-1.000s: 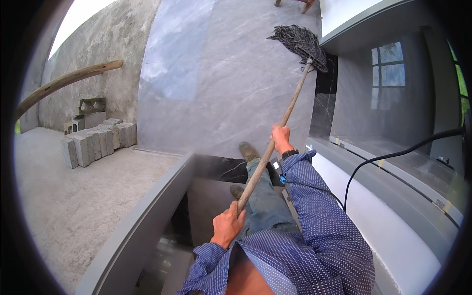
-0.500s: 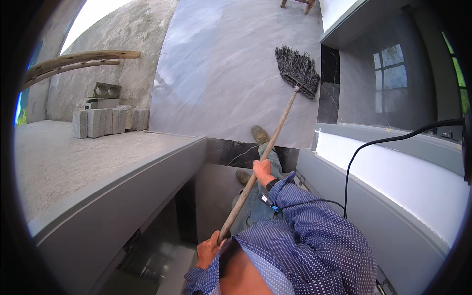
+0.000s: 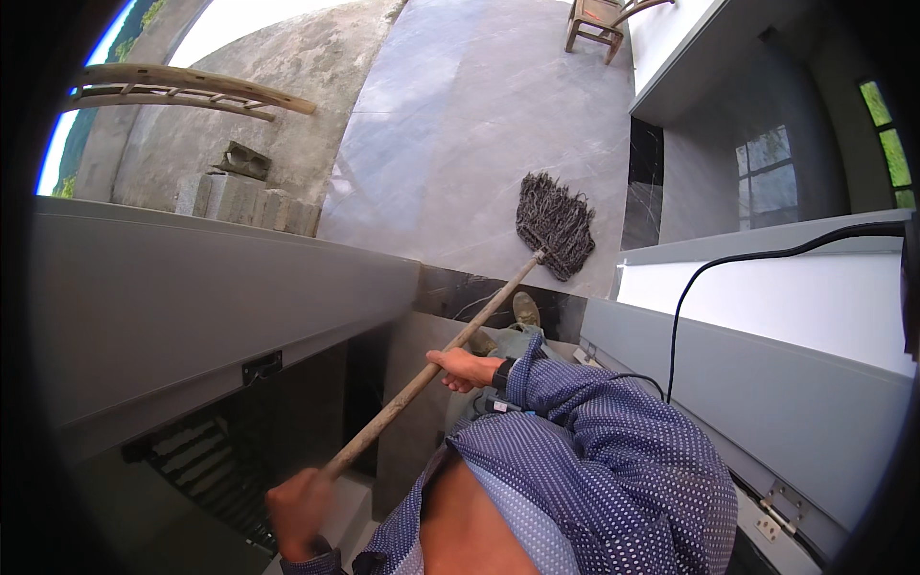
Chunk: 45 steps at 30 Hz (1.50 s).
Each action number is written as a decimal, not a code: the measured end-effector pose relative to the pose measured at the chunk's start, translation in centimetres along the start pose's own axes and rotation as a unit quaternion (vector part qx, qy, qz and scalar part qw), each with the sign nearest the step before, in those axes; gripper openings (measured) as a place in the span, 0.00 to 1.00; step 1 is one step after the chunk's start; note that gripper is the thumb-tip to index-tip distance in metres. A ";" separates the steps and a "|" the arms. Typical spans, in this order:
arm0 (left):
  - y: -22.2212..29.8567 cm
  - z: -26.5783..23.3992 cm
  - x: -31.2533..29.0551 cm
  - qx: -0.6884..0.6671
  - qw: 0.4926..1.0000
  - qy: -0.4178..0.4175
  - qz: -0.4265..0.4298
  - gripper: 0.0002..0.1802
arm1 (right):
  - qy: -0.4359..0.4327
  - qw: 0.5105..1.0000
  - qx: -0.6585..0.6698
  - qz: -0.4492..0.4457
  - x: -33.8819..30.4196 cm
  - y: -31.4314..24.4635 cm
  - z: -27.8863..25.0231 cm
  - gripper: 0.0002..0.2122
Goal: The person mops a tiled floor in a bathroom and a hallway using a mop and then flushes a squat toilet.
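Note:
A mop with a long wooden handle point(image 3: 398, 401) slants across the doorway from lower left to upper right. Its dark grey string head point(image 3: 556, 225) lies spread on the grey marbled floor, just beyond the black threshold strip. My left hand point(image 3: 299, 508), slightly blurred, is closed round the handle's near end at the lower left. Farther up the shaft, my right hand point(image 3: 462, 369) wraps it with the thumb on top. Below the handle, one of my shoes point(image 3: 525, 309) shows at the threshold, with the other partly hidden behind the shaft.
Grey door panels point(image 3: 220, 307) flank me on the left and right. A black cable point(image 3: 767, 257) hangs at the right. Beyond the left panel are grey blocks point(image 3: 251, 203) and a wooden ladder point(image 3: 192, 86). A wooden chair point(image 3: 596, 24) stands at the far end.
The mop head has come nearer across the floor and slightly left. Both hands have shifted left, the left one also lower. My leading foot has drawn back to the threshold.

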<state>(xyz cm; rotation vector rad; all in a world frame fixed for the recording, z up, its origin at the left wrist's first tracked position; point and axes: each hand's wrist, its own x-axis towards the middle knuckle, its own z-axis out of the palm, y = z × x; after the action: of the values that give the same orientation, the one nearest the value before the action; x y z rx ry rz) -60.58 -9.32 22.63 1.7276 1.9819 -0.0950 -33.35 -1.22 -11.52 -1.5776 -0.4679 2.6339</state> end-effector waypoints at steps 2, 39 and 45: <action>-0.8 -0.6 -0.2 -0.074 0.992 0.095 0.045 0.07 | 0.024 0.999 -0.014 -0.047 -0.5 -0.2 0.3 0.32; 16.5 8.8 2.2 -0.286 0.930 0.180 0.146 0.16 | 0.229 0.638 -0.631 -0.379 -6.7 -5.4 -16.1 0.10; 15.4 13.8 -0.8 -0.309 0.937 0.154 0.062 0.19 | 0.164 0.654 -0.665 -0.321 -5.4 -5.6 -15.0 0.13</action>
<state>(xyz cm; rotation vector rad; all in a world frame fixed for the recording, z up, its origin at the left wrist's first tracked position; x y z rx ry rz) -41.56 -12.22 15.15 1.4903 1.8193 0.8024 -18.41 6.74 -12.00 -1.3923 -2.6340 1.1676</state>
